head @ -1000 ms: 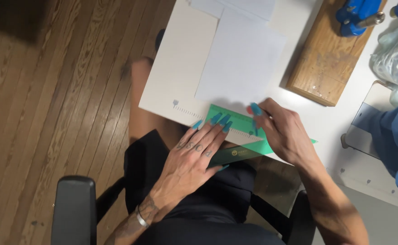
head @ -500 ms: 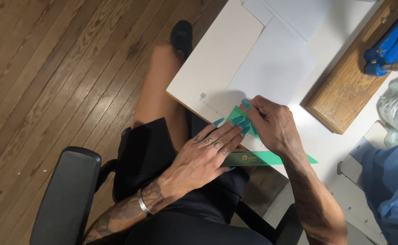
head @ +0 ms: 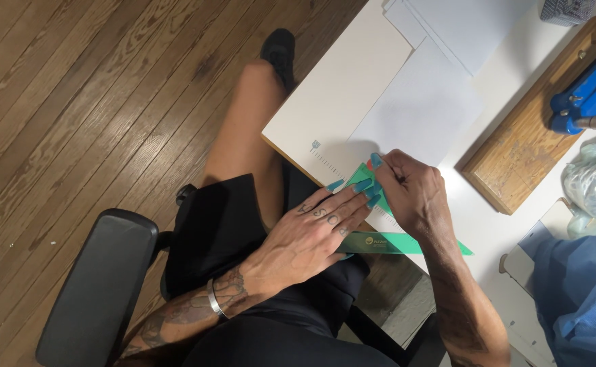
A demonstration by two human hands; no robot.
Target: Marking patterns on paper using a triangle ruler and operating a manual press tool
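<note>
Since the earlier frame the view has swung; left hand [head: 304,234] lies flat, fingers spread, pinning the green translucent plastic set square [head: 386,239] at the white table's [head: 338,95] 6 o'clock edge, right hand [head: 413,194] curled on something hidden at its 12 o'clock tip; risk: overhanging square pivots, skewing against the white paper sheet [head: 423,115].

We see the left hand [head: 311,234] pressed flat on a green triangular ruler [head: 406,243] at the near edge of the white surface [head: 332,95]. The right hand [head: 413,194] grips the ruler's upper tip beside a white paper sheet [head: 423,112]. A wooden block [head: 529,156] lies nearby.
</note>
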